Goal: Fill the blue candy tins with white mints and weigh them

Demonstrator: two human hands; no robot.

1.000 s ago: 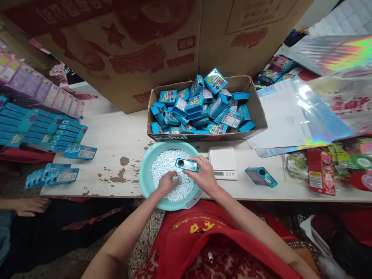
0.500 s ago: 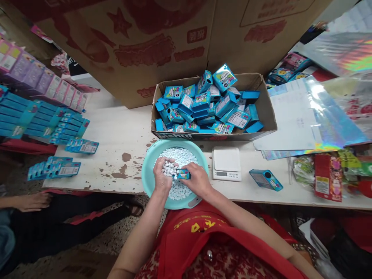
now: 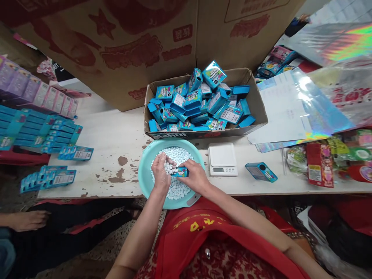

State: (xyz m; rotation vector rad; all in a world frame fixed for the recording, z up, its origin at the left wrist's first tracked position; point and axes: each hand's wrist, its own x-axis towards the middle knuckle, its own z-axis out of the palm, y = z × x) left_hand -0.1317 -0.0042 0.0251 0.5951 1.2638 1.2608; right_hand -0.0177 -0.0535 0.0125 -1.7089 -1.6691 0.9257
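Note:
A turquoise basin holds many small white candies. Above it, my left hand is cupped around a handful of the candies, its fingers curled against the mouth of a small blue box. My right hand grips that blue candy box between thumb and fingers, tilted sideways so its opening faces the left hand. Right of the basin stands a white digital scale with its pan bare. Farther right, a single blue box lies on the table.
Behind the basin, a cardboard tray is heaped with blue boxes. A large carton rises behind it. Blue boxes line the table's left end. Silvery sheets and candy packets lie right. Another person's hand rests at lower left.
My left hand's fingers have curled in more over the candies, pushing them toward the box. The right hand keeps its hold on the box. The whole view has shifted slightly.

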